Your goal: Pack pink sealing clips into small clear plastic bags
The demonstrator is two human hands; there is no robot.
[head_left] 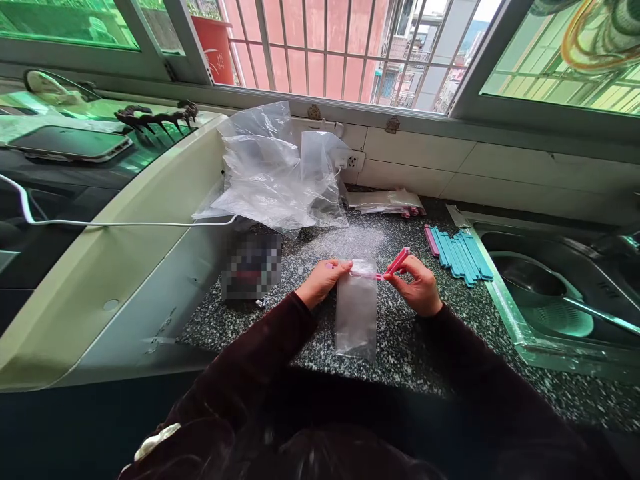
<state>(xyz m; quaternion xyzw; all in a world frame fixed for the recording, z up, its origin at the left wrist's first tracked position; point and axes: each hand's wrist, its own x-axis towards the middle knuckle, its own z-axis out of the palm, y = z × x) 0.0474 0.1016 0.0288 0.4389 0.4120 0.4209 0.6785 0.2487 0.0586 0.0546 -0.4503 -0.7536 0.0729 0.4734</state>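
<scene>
A small clear plastic bag [355, 310] hangs over the speckled countertop [410, 347], held by its top edge between both hands. My left hand [320, 281] pinches the bag's left top corner. My right hand [419, 285] grips a pink sealing clip [397, 262], which is open in a V and sits on the bag's top edge.
A row of blue and pink clips [457, 253] lies by the steel sink [560, 293] at right. A heap of clear plastic bags [277, 177] and a flat stack of bags [385, 201] lie by the wall. A phone [70, 143] with a white cable rests on the left appliance.
</scene>
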